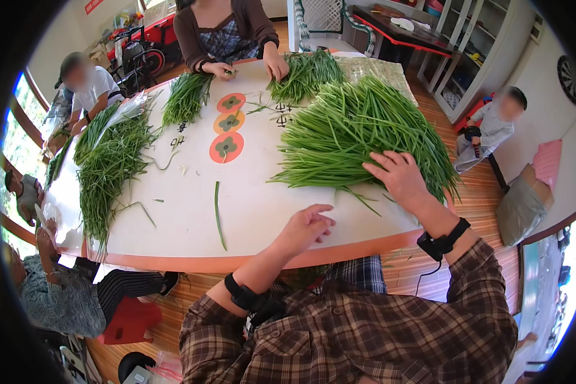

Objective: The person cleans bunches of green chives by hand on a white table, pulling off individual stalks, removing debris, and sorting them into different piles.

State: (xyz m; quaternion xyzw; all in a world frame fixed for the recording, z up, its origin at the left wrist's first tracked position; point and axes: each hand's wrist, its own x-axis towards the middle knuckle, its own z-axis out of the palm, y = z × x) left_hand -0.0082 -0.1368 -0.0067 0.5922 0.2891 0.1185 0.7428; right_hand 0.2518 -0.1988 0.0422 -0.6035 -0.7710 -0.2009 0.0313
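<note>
A large heap of long green leaves that look like garlic chives (365, 129) covers the right side of the table. My right hand (398, 177) rests on the near edge of this heap, fingers spread and palm down, gripping no visible stalk. Over the table's front part is my left hand (307, 230), its fingers loosely bent and nothing seen in it. One loose leaf (219, 216) lies to the left of that hand.
A tangled chive pile (113, 168) lies on the left of the table (254, 216). Across from me, a person's hands (276, 65) touch a smaller bunch (307, 74); another bunch (186, 98) is nearby. Others sit at left, and a child (487, 125) stands at right.
</note>
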